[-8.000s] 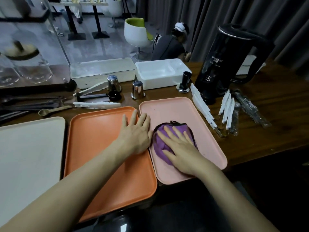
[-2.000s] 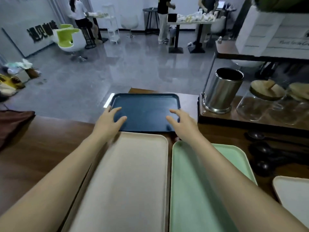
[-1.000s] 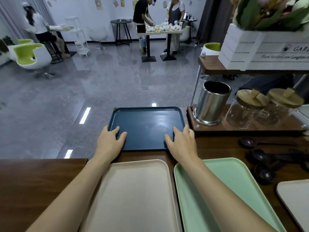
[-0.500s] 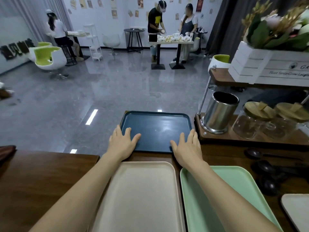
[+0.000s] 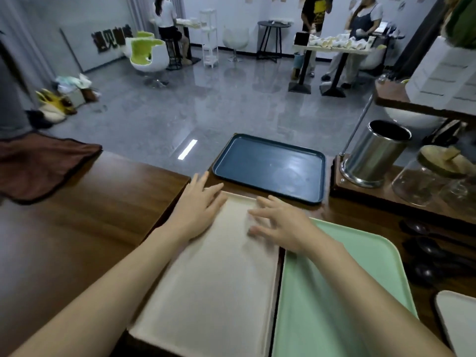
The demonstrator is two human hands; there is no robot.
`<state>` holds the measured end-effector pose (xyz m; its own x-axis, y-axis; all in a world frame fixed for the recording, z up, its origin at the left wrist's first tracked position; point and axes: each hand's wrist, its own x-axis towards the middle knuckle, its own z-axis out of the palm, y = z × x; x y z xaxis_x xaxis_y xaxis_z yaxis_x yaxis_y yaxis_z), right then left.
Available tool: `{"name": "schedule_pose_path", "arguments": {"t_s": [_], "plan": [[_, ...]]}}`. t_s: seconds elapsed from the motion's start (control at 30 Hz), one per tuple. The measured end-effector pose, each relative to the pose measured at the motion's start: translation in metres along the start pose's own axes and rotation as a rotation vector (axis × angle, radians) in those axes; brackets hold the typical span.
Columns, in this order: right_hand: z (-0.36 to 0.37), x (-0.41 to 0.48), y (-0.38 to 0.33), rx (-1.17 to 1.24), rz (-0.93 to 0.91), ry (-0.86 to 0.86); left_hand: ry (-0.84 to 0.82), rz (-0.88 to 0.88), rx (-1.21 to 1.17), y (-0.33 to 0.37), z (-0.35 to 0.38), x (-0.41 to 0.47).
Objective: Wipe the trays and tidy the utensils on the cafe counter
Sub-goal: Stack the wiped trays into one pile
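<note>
A dark blue tray (image 5: pixel 270 167) lies at the far edge of the wooden counter (image 5: pixel 77 228). Nearer to me a beige tray (image 5: pixel 213 284) and a mint green tray (image 5: pixel 334 292) sit side by side. My left hand (image 5: pixel 199 210) lies flat with straight fingers on the far left corner of the beige tray. My right hand (image 5: pixel 279 224) hovers with spread fingers over the beige tray's far right corner, holding nothing. Black spoons (image 5: pixel 432 251) lie to the right of the green tray.
A steel utensil cup (image 5: pixel 373 153) and lidded glass jars (image 5: pixel 432 176) stand on a wooden shelf at the right. A brown cloth (image 5: pixel 38 163) lies at the counter's far left. Another pale tray's corner (image 5: pixel 458 323) shows at the lower right. People work at tables beyond the counter.
Both hands have drawn back from the near edge of the blue tray onto the far end of the beige tray. The view has swung a little to the left and down.
</note>
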<state>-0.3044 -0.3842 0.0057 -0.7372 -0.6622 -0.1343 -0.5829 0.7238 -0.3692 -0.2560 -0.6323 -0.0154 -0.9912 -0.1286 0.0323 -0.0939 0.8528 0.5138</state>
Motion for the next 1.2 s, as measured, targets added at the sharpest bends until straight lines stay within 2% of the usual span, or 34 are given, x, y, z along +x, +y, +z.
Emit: {"name": "schedule_pose_path", "arguments": {"t_s": [0.07,0.2,0.53,0.7,0.77,1.1,1.2], "plan": [[0.002,-0.005,-0.004,-0.05,-0.013,-0.057,0.013,-0.025,0.036,0.006,-0.002,-0.025],[0.009,-0.014,-0.02,-0.176,0.025,-0.03,0.088,-0.107,0.048,0.006,-0.001,-0.081],[0.041,-0.027,-0.049,-0.285,0.184,0.167,0.294,-0.422,0.25,0.004,0.015,-0.193],[0.045,-0.031,-0.058,-0.374,0.22,0.23,0.354,-0.663,0.02,0.016,0.028,-0.231],[0.046,-0.033,-0.056,-0.368,0.201,0.245,0.368,-0.679,-0.01,0.015,0.031,-0.233],[0.038,-0.03,-0.039,-0.288,0.102,0.171,0.392,-0.621,0.166,-0.003,0.022,-0.213],[0.038,-0.03,-0.04,-0.194,0.1,0.164,0.399,-0.625,0.182,-0.005,0.021,-0.211]]}}
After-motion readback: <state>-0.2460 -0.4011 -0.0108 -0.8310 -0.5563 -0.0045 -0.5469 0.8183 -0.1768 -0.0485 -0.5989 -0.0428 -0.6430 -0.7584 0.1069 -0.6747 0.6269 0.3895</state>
